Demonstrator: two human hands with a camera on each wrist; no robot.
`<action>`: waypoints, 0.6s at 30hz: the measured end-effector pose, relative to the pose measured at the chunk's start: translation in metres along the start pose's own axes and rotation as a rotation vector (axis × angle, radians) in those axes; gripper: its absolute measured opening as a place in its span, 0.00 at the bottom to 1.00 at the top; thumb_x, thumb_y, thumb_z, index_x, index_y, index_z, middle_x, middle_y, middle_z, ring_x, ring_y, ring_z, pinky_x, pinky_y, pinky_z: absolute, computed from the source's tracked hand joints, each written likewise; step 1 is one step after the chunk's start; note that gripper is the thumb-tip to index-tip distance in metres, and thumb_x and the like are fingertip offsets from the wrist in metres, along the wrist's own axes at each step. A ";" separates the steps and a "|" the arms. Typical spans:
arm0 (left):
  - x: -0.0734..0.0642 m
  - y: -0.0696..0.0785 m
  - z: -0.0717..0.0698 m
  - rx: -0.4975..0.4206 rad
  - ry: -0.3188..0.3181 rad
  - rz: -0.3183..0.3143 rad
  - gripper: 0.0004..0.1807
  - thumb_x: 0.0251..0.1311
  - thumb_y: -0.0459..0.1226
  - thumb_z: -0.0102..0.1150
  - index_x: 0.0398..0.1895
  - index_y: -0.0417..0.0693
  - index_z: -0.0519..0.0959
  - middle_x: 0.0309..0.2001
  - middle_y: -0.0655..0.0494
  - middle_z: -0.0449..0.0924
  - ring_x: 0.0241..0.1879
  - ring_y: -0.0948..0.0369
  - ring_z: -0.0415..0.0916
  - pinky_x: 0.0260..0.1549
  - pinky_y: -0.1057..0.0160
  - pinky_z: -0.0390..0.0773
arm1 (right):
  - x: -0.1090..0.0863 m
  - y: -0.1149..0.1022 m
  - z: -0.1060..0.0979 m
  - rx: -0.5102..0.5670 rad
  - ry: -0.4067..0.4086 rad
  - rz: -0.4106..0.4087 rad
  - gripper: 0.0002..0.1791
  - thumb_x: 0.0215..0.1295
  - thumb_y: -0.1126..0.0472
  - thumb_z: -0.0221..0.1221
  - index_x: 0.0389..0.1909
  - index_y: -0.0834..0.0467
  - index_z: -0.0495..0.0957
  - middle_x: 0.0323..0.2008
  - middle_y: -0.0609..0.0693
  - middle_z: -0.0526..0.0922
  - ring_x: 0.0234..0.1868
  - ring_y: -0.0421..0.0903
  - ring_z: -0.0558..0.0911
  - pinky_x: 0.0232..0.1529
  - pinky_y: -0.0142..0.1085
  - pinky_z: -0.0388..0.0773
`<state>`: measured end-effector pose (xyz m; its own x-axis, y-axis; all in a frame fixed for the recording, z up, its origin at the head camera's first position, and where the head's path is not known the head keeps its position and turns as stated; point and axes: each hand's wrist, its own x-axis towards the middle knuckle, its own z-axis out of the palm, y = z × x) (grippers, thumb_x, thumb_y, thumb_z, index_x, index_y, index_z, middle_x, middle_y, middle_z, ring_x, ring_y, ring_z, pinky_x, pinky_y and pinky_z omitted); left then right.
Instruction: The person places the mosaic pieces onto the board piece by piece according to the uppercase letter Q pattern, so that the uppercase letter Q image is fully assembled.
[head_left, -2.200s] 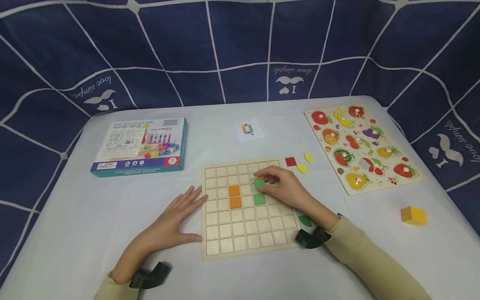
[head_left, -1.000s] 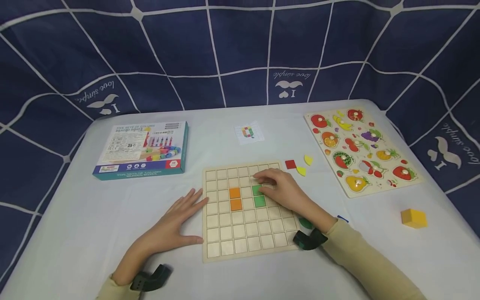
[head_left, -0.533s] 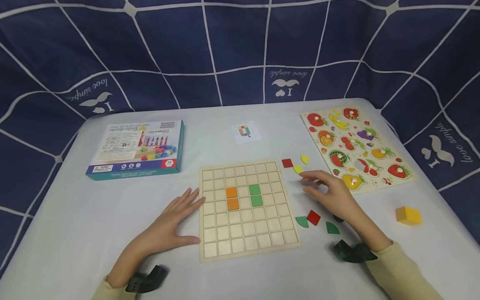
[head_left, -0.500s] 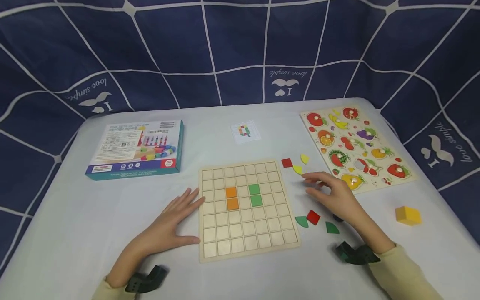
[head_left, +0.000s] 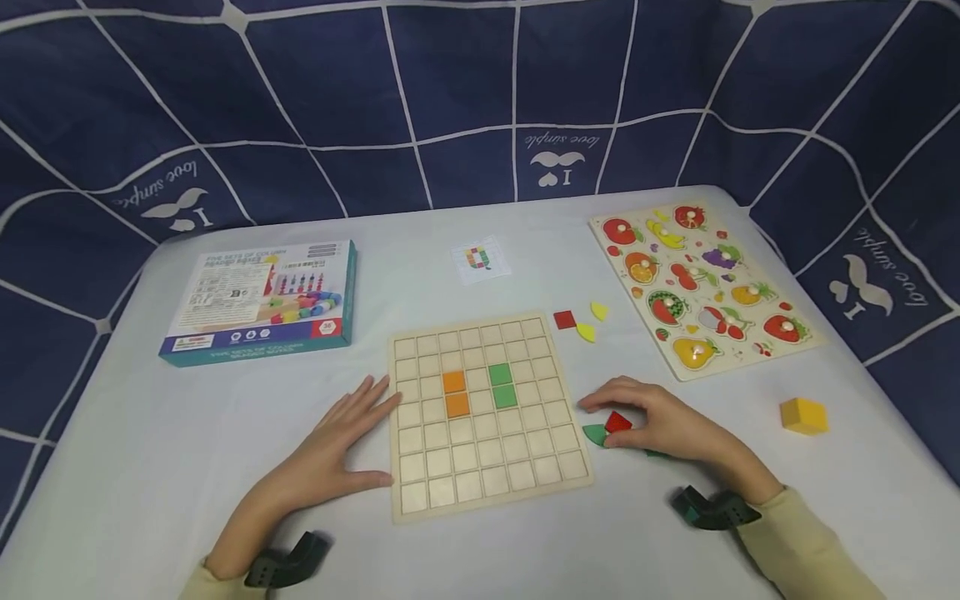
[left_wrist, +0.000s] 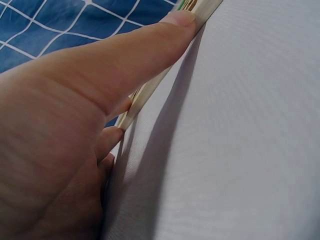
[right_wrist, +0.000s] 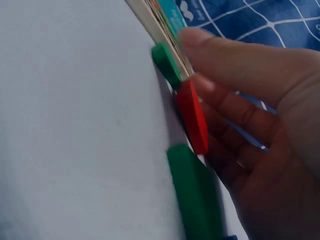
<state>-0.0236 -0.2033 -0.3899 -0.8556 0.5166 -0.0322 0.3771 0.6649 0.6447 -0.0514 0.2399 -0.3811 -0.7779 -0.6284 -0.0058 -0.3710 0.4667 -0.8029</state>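
The wooden grid board lies flat on the table with two orange squares and two green squares set in its cells. My left hand rests with spread fingers against the board's left edge; in the left wrist view its thumb touches the edge. My right hand hovers right of the board, thumb and fingers parted around a red square tile. Beside that tile lies a green quarter-circle. The right wrist view shows another green piece nearer the wrist, mostly hidden by the hand in the head view.
A red square and two yellow pieces lie beyond the board's right corner. Farther back are a small pattern card, a fruit puzzle board and a boxed toy. A yellow block stands at right.
My right hand has left the green square on the board, moved right, then come down toward me to the red tile. My left hand keeps its place at the board's edge.
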 end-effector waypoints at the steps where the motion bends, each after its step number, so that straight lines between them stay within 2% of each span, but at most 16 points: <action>1: 0.000 0.000 0.000 0.000 0.001 0.000 0.53 0.39 0.62 0.67 0.71 0.53 0.59 0.73 0.52 0.45 0.71 0.51 0.33 0.64 0.43 0.38 | 0.000 0.000 0.001 -0.015 -0.017 -0.005 0.27 0.50 0.55 0.70 0.54 0.49 0.78 0.49 0.39 0.77 0.51 0.41 0.74 0.50 0.31 0.72; 7: 0.003 -0.002 0.000 0.005 -0.004 -0.001 0.54 0.39 0.62 0.67 0.71 0.53 0.59 0.73 0.52 0.44 0.71 0.52 0.33 0.64 0.43 0.38 | 0.001 0.001 0.002 -0.079 -0.058 -0.013 0.29 0.49 0.55 0.71 0.55 0.45 0.76 0.50 0.37 0.75 0.51 0.40 0.72 0.48 0.32 0.74; 14: 0.003 -0.001 -0.001 0.016 -0.009 -0.010 0.55 0.38 0.62 0.67 0.71 0.53 0.59 0.73 0.52 0.45 0.71 0.53 0.33 0.64 0.44 0.38 | 0.002 0.003 0.004 -0.100 -0.023 -0.048 0.27 0.49 0.59 0.71 0.54 0.47 0.78 0.48 0.38 0.77 0.49 0.40 0.74 0.45 0.31 0.75; 18: 0.002 -0.001 -0.001 0.021 -0.008 -0.012 0.54 0.38 0.62 0.67 0.71 0.53 0.59 0.73 0.53 0.45 0.71 0.53 0.33 0.64 0.44 0.39 | 0.002 0.003 0.006 -0.112 0.019 -0.048 0.26 0.48 0.65 0.71 0.51 0.48 0.79 0.47 0.38 0.78 0.47 0.39 0.75 0.45 0.30 0.75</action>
<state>-0.0259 -0.2036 -0.3898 -0.8571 0.5130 -0.0463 0.3742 0.6820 0.6284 -0.0511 0.2364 -0.3870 -0.7671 -0.6401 0.0436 -0.4619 0.5038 -0.7300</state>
